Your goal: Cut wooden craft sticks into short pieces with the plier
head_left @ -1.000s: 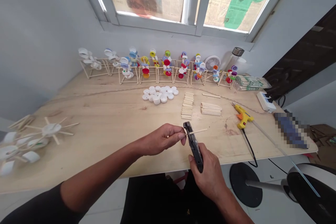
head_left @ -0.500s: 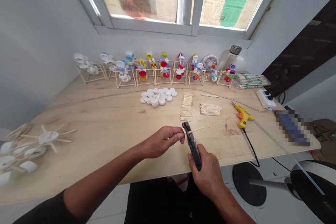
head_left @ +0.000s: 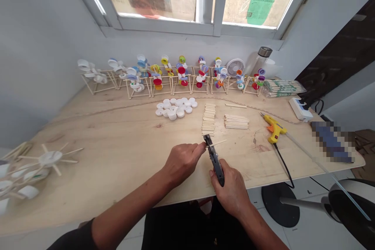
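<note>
My right hand (head_left: 231, 187) is wrapped round the handles of a dark pair of cutting pliers (head_left: 215, 160), its head pointing up and away from me. A thin wooden stick (head_left: 220, 142) runs through the jaws and sticks out to the right. At the left side of the jaws my left hand (head_left: 183, 160) pinches the near end of the stick, which its fingers mostly hide. Just beyond the pliers lie a column of short cut sticks (head_left: 208, 119) and a stack of longer sticks (head_left: 236, 121). One loose stick (head_left: 236, 105) rests above that stack.
White bottle caps (head_left: 175, 107) cluster mid-table. Stick frames with coloured cap wheels (head_left: 181, 76) line the wall. A yellow glue gun (head_left: 274, 129) with its cord lies right, near a power strip (head_left: 300, 109). A spoked cap wheel (head_left: 51, 159) sits at the left.
My left hand has rolled over, its back now facing up, and closed in against the pliers' jaws. The right hand and pliers have barely moved. The view has shifted slightly.
</note>
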{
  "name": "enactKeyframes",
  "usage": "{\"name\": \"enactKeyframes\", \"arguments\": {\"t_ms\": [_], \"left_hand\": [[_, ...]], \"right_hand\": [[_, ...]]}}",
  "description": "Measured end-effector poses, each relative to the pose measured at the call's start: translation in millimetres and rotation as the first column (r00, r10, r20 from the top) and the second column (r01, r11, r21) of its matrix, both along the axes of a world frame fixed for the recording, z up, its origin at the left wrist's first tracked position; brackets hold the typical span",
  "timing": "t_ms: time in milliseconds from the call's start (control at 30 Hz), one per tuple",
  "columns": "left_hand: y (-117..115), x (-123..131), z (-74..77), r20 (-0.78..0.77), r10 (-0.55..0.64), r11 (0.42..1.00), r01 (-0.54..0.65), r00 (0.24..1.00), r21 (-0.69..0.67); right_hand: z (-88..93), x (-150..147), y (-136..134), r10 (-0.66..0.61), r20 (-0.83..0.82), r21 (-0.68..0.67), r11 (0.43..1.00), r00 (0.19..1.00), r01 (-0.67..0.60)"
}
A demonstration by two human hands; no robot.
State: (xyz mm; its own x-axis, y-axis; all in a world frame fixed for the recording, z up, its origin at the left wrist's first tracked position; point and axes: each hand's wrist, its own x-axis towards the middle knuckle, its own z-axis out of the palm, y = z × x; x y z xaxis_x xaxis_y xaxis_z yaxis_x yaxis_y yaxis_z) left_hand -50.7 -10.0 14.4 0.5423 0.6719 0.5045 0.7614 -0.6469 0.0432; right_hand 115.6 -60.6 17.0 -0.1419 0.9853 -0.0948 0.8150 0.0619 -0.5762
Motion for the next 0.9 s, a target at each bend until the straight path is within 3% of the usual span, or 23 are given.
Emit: {"name": "enactKeyframes", "arguments": {"t_ms": [333,633,767,900], "left_hand": [[17,-5,-16.1,0.041,-0.063,0.995,0.066,0.997,-0.077],[24,0,-32.0,0.058,0.000,0.999,0.002,0.998,-0.034],[22,-1,-30.2,0.012,0.032,0.997,-0.031,0.999,-0.075],[14,-3,-18.2,0.014,0.006,0.987,-0.004,1.000,-0.163]], "right_hand": [[-5.8,-3,8,-0.010,0.040,-0.078,0.997,0.999,0.013],[-13.1,-8,12,-0.062,0.144,-0.058,0.996,0.988,0.071],[-9.2,-6,15,-0.031,0.111,-0.079,0.996,0.993,0.040],[1.4,-1,11,-0.002,-0.030,-0.142,0.990,1.000,-0.002]]}}
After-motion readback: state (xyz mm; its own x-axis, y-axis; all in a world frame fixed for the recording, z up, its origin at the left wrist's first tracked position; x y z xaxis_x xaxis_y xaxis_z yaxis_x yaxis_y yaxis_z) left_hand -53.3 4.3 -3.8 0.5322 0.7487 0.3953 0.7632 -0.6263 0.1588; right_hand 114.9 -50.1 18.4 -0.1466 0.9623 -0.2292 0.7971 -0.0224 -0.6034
